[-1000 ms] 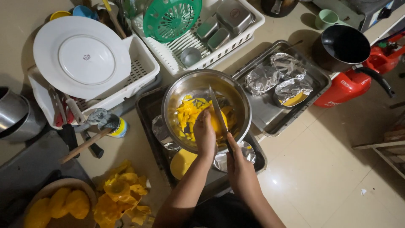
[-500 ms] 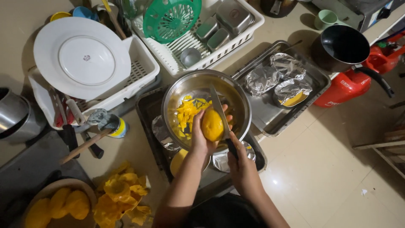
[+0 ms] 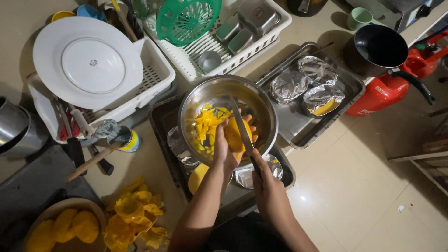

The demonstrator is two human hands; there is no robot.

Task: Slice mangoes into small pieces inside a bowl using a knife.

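My left hand (image 3: 223,151) holds a peeled yellow fruit (image 3: 235,135) over a steel bowl (image 3: 261,100) that has cut yellow pieces (image 3: 205,126) inside. My right hand (image 3: 267,186) grips a knife (image 3: 240,125) by the handle, its blade lying across the fruit and pointing away from me. The bowl rests on a dark metal tray (image 3: 161,123) with foil-covered cups.
A white plate (image 3: 86,63) lies on a white rack. Another rack holds a green basket (image 3: 186,16) and steel tins. A second tray (image 3: 347,86) carries foil cups. A black pan (image 3: 378,46), red canisters, yellow peels (image 3: 133,217) and a bowl of peeled fruit (image 3: 63,226) surround me.
The fruit has been turned in my left hand and the knife blade now lies across it; both hands stay over the bowl.
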